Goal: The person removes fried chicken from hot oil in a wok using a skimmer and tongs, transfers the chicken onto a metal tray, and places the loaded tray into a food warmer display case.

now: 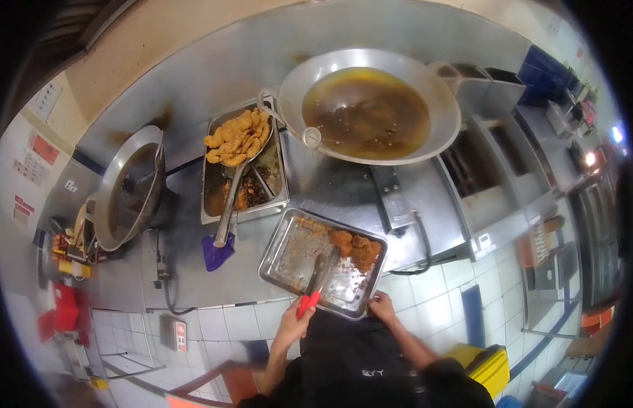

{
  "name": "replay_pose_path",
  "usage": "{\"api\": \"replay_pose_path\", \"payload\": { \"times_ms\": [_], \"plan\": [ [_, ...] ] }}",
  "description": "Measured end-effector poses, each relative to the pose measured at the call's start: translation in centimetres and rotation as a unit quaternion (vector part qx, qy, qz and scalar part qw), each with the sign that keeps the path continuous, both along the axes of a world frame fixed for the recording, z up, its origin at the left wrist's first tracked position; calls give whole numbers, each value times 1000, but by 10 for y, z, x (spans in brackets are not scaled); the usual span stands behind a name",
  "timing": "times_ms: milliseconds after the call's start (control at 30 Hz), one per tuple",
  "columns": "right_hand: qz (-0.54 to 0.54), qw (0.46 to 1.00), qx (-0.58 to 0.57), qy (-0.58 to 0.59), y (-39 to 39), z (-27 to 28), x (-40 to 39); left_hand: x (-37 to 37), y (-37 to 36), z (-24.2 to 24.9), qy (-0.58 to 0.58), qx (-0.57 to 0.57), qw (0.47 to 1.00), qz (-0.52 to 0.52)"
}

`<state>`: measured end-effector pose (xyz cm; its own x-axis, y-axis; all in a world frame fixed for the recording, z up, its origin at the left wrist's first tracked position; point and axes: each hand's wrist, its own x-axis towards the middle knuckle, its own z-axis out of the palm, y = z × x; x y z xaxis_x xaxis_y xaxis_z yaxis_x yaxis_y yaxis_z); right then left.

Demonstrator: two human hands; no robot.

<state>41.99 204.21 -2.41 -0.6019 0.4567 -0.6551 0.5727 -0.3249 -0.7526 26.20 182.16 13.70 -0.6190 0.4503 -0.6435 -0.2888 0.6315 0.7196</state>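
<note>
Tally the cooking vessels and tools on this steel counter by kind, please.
Large round metal woks: 2, one with dark oil, one at the left
Rectangular metal trays: 2, the deep one and the shallow one
Red-handled tongs: 1
Long-handled strainer of golden fried pieces: 1
Total: 6

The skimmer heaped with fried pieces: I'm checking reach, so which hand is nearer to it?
Left. The left hand, gripping red-handled tongs, sits below the skimmer, closer to its handle. The right hand holds the steel tray's near edge, farther right.
</note>
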Motion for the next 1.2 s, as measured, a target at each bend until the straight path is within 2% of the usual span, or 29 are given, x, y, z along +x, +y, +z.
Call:
{"api": "replay_pose_path", "payload": {
  "times_ms": [33, 67, 133, 200, 267, 433, 533, 600, 633, 733, 800, 867, 900, 933, 967, 1000, 1033, 1067, 1100, 1133, 1167, 1200],
  "plan": [
    [18, 999, -33, 24, 3, 4, 0, -2, 3, -10, -79, 30, 996, 34],
    [15, 999, -38, 21, 5, 3, 0, -2, 8, -15, -82, 25, 996, 32],
    [31, 995, -83, 46, 5, -2, -2, -1, 22, -25, -183, 112, 974, 77],
    [16, 990, -119, 67, 7, 2, -4, 2, 32, -49, -203, 117, 967, 98],
    [17, 990, -120, 68, 12, 12, -4, 10, 35, -67, -248, 223, 929, 161],
    [24, 985, -152, 72, 20, -8, 0, 21, 12, -52, -238, 222, 936, 136],
    [18, 986, -152, 59, 19, 0, -3, -3, 6, -42, -242, 212, 941, 108],
    [11, 982, -160, 96, 15, -2, -3, -25, 16, -38, -254, 219, 941, 54],
    [-10, 986, -145, 79, 13, -3, -6, -38, 17, -50, -260, 199, 944, 36],
    [-1, 987, -137, 86, 10, 5, -20, -51, 12, -41, -274, 190, 940, 73],
    [-44, 983, -153, 93, 6, 5, -27, -50, -4, -16, -233, 201, 950, 51],
    [91, 996, 20, 4, 14, -5, -27, -48, -23, 11, -100, 132, 986, -36],
    [94, 995, 29, 8, 16, 4, -34, -48, -38, 18, -101, 132, 986, -27],
    [152, 952, 251, -90, 16, 37, -36, -49, -58, 23, -103, 133, 986, -16],
    [198, 848, 456, -182, 12, 69, -38, -48, -80, 29, -119, 135, 983, 23],
    [167, 878, 425, -143, 13, 95, -50, -50, -101, 34, -134, 140, 979, 62],
    [139, 910, 388, -38, 10, 89, -71, -54, -122, 39, -129, 152, 978, 65],
    [112, 930, 344, 67, -2, 124, -102, -57, -143, 42, -134, 154, 972, 112],
    [93, 964, 219, 115, -22, 160, -131, -61, -163, 41, -142, 153, 965, 158],
    [91, 978, 104, 158, -45, 182, -166, -65, -182, 36, -143, 157, 964, 162],
    [53, 978, 11, 202, -76, 209, -195, -70, -202, 31, -135, 156, 957, 205],
    [76, 968, -152, 184, -97, 236, -229, -78, -218, 27, -127, 155, 948, 246]
  ]
}}
